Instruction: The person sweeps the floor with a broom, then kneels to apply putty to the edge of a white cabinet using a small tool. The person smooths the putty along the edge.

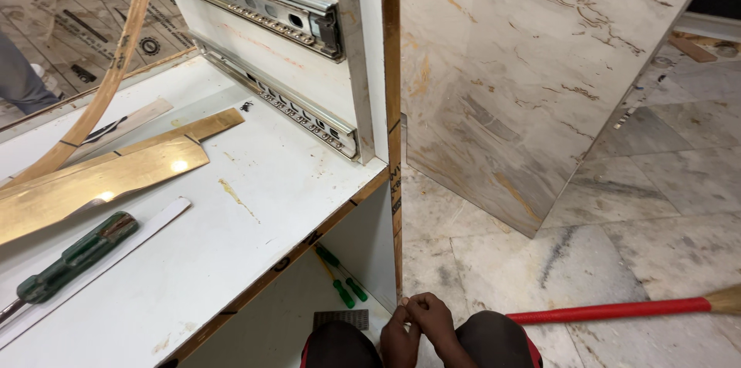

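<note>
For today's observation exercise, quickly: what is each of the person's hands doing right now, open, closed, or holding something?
Left hand: fingers curled, pinched against the right hand by the cabinet edge; whether it holds anything cannot be told.
Right hand: fingers curled, pinching at the same spot; contents cannot be told.

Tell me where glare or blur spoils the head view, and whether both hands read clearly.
Head view: glare spots on the glossy gold strip; wide-angle bending at the edges; left hand and right hand, pressed together low by the cabinet edge, are sharp but dim, fingertips unclear.
</note>
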